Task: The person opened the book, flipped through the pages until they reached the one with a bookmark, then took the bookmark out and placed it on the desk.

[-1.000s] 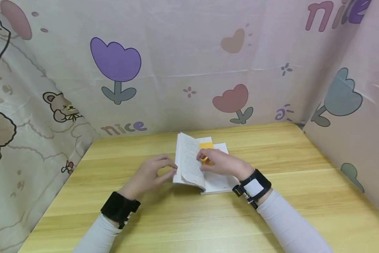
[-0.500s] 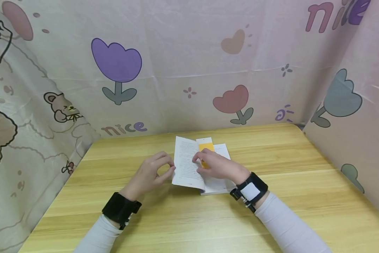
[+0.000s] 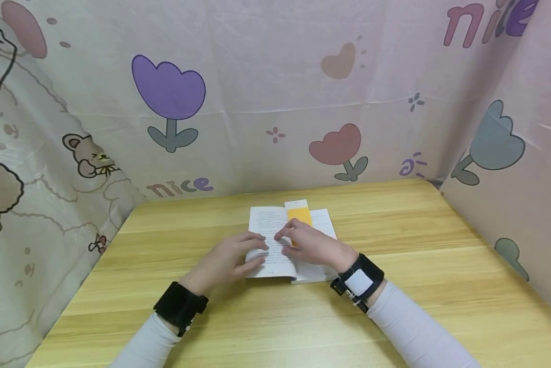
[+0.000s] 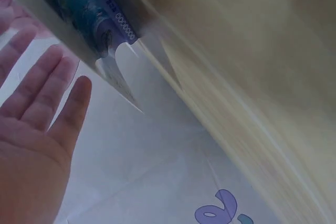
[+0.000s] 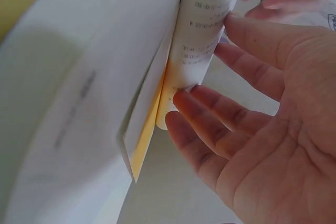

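An open book (image 3: 268, 221) lies on the table, printed text on its left page. A yellow and white bookmark (image 3: 300, 214), seen edge-on in the right wrist view (image 5: 143, 148), lies along the inner fold and sticks out past the top edge. My left hand (image 3: 229, 258) is over the outer part of the left page, its fingers extended. My right hand (image 3: 318, 245) reaches across the bookmark, fingertips at the left page near the fold; its palm hides part of the right page (image 3: 322, 220). In the left wrist view, the book's blue picture cover (image 4: 97, 19) shows beside the left hand (image 4: 39, 124).
The book is on a light wood-grain table (image 3: 372, 327). Behind it hangs a pale cloth (image 3: 257, 61) printed with flowers and words, and more of this cloth runs along both sides. Each wrist wears a black band (image 3: 180, 306).
The raised left-hand pages have come down flat to the left. My left hand has moved from their outer edge onto the page, fingers spread. My right hand has shifted slightly left.
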Demonstrator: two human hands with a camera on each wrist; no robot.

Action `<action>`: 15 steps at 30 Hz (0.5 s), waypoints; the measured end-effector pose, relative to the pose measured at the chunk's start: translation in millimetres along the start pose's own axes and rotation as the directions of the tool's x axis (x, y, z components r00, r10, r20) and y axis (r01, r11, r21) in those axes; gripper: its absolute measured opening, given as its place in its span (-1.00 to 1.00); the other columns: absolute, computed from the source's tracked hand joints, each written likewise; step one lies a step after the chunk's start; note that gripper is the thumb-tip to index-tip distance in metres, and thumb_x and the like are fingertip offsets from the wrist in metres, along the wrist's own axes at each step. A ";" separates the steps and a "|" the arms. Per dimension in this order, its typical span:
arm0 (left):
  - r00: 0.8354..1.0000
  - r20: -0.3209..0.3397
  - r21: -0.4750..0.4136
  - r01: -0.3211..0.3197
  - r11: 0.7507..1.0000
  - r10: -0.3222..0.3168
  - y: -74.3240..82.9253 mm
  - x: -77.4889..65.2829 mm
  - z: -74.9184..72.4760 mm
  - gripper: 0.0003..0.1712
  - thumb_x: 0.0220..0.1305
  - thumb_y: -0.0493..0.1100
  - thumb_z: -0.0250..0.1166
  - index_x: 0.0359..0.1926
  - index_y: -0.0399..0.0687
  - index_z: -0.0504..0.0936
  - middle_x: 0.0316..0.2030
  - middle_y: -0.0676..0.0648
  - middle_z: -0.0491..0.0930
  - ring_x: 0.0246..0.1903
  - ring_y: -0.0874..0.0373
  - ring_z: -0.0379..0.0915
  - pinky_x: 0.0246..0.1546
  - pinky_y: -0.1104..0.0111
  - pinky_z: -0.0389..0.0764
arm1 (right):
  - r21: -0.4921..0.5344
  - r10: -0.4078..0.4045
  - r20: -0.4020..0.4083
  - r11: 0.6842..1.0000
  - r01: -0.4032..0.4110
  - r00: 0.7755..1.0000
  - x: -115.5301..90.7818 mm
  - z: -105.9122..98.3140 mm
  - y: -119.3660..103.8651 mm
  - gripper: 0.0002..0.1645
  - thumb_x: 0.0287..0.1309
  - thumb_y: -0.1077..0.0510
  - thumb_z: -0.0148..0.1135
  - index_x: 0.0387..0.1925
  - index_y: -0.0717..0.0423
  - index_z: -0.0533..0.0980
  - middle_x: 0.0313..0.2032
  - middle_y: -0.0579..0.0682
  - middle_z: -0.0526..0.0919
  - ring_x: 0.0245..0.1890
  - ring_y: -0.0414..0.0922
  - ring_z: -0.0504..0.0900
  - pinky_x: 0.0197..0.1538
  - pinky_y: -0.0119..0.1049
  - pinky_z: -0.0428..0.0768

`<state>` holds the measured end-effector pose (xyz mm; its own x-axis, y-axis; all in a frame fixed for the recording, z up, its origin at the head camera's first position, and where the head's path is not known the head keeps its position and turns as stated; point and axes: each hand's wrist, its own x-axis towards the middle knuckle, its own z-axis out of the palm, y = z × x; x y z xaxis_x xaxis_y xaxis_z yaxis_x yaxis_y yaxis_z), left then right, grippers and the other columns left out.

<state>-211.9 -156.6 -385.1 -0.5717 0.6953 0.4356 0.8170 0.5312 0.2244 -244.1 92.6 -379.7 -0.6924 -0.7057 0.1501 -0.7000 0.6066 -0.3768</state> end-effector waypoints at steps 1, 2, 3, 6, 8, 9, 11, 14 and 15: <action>0.999 0.036 0.000 0.018 1.000 -0.018 0.3 -1.1 1.1 -0.64 0.26 0.05 0.28 0.02 0.02 0.64 0.09 -0.05 0.54 0.08 0.17 0.42 0.06 0.25 0.47 | -0.001 -0.004 -0.001 1.000 0.004 1.000 0.4 0.4 -0.6 -0.59 0.28 0.08 0.21 0.13 0.08 0.53 0.04 0.02 0.45 -0.20 -0.16 0.45 -0.20 -0.39 0.50; 0.997 0.069 0.004 0.032 0.999 -0.032 0.7 -2.2 2.2 -0.57 0.26 0.10 0.27 0.08 0.04 0.62 0.14 -0.05 0.50 0.13 0.15 0.38 0.09 0.23 0.44 | 0.003 -0.009 0.000 1.000 0.009 1.000 0.6 0.6 -1.4 -0.59 0.28 0.08 0.21 0.13 0.08 0.54 0.04 0.02 0.45 -0.20 -0.15 0.46 -0.19 -0.38 0.50; 0.994 0.102 0.008 0.044 0.999 -0.045 0.8 -3.2 3.3 -0.50 0.26 0.16 0.25 0.14 0.07 0.59 0.19 -0.04 0.46 0.18 0.14 0.34 0.12 0.21 0.41 | 0.004 -0.016 0.003 1.000 0.016 1.000 1.1 1.1 -2.0 -0.59 0.29 0.08 0.20 0.14 0.07 0.54 0.05 0.03 0.45 -0.19 -0.14 0.46 -0.19 -0.38 0.50; 0.981 0.177 0.013 0.074 0.997 -0.075 1.4 -5.7 6.2 -0.28 0.18 0.31 0.24 0.29 0.12 0.49 0.30 -0.05 0.34 0.25 0.08 0.25 0.15 0.15 0.36 | 0.009 -0.036 0.016 0.999 0.036 0.999 2.4 2.6 -3.6 -0.58 0.30 0.07 0.19 0.16 0.06 0.53 0.07 0.04 0.43 -0.13 -0.11 0.47 -0.15 -0.37 0.50; 0.974 0.207 0.011 0.087 0.996 -0.087 1.7 -6.9 7.7 -0.16 0.09 0.38 0.26 0.34 0.12 0.43 0.34 -0.07 0.27 0.27 0.03 0.21 0.16 0.11 0.34 | 0.005 -0.044 0.023 0.999 0.044 0.999 2.9 3.4 -4.5 -0.57 0.29 0.07 0.20 0.17 0.05 0.54 0.08 0.04 0.43 -0.10 -0.10 0.47 -0.13 -0.37 0.49; 0.971 0.217 0.010 0.097 0.995 -0.096 2.2 -7.3 8.2 -0.11 0.03 0.41 0.28 0.35 0.13 0.42 0.35 -0.08 0.25 0.28 0.02 0.20 0.17 0.10 0.33 | -0.002 -0.044 0.025 0.999 0.044 0.999 3.0 3.7 -4.9 -0.57 0.29 0.07 0.20 0.17 0.04 0.54 0.08 0.04 0.43 -0.09 -0.10 0.47 -0.13 -0.37 0.49; 0.967 0.229 0.006 0.113 0.994 -0.112 3.1 -8.2 8.8 -0.02 -0.06 0.44 0.32 0.36 0.12 0.39 0.37 -0.10 0.22 0.29 -0.02 0.18 0.17 0.07 0.32 | -0.010 -0.045 0.023 0.999 0.045 0.999 2.6 3.7 -5.6 -0.57 0.29 0.06 0.21 0.16 0.05 0.54 0.08 0.04 0.43 -0.11 -0.10 0.47 -0.14 -0.36 0.49; 0.963 0.238 0.003 0.134 0.991 -0.131 4.5 -8.8 9.0 0.05 -0.13 0.44 0.36 0.37 0.09 0.38 0.37 -0.12 0.20 0.29 -0.03 0.17 0.17 0.06 0.31 | -0.019 -0.040 0.019 0.999 0.041 0.999 2.3 3.8 -5.9 -0.56 0.28 0.05 0.21 0.16 0.05 0.55 0.08 0.04 0.43 -0.14 -0.09 0.48 -0.15 -0.36 0.49; 0.961 0.239 0.008 0.141 0.990 -0.138 4.7 -9.0 9.2 0.04 -0.12 0.43 0.36 0.37 0.09 0.38 0.37 -0.12 0.21 0.29 -0.03 0.17 0.18 0.06 0.31 | -0.021 -0.041 0.017 0.999 0.042 0.999 2.2 3.8 -5.8 -0.56 0.28 0.04 0.21 0.16 0.06 0.55 0.08 0.04 0.43 -0.14 -0.09 0.48 -0.16 -0.36 0.49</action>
<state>-203.6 -155.9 -395.9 -0.6806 0.7103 0.1795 0.7278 0.6274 0.2767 -240.9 86.1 -380.6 -0.6598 -0.7364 0.1497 -0.7318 0.5844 -0.3506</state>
